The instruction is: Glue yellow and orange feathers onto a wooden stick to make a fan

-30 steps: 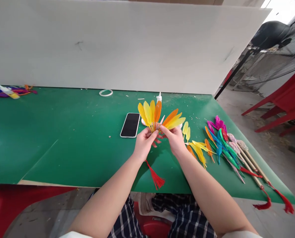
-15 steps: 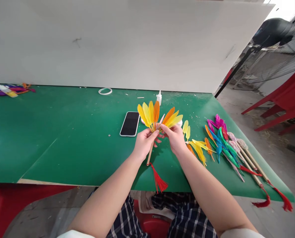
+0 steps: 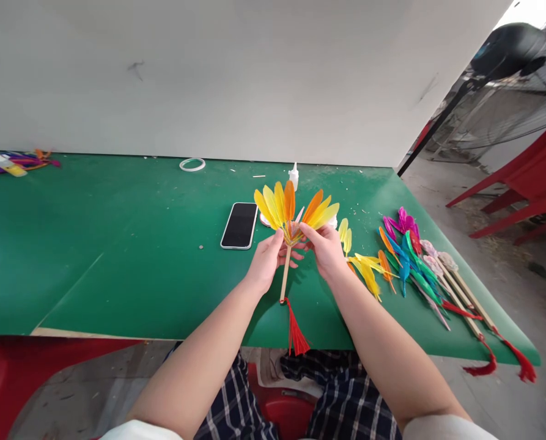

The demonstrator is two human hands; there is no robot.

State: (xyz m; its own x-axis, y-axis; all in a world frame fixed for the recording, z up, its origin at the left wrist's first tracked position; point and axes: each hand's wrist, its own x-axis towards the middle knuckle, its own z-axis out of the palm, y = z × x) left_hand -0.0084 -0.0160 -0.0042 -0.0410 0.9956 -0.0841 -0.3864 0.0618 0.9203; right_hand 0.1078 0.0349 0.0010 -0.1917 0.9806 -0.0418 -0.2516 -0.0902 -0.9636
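A feather fan (image 3: pixel 278 208) of yellow and orange feathers is held up in front of me, with a gap in the middle of its spread. Its wooden handle (image 3: pixel 285 272) points down toward me and ends in a red tassel (image 3: pixel 297 330). On the left side, my left hand (image 3: pixel 266 256) grips the fan's base, thumb in front and fingers behind. My right hand (image 3: pixel 323 245) pinches the right-hand feathers near their quills. Loose yellow and orange feathers (image 3: pixel 368 275) lie on the green table just right of my right hand.
A phone (image 3: pixel 239 226) lies left of the fan. Behind it stand a white glue bottle (image 3: pixel 293 176) and a tape roll (image 3: pixel 192 165). At right are colourful feathers (image 3: pixel 405 263) and tasselled sticks (image 3: pixel 460 299). Another bottle (image 3: pixel 3 162) rests on feathers at far left.
The fan's handle has swung more upright, and my left thumb has shifted left from the base, so more of the quills' meeting point shows. The camera view has moved slightly.
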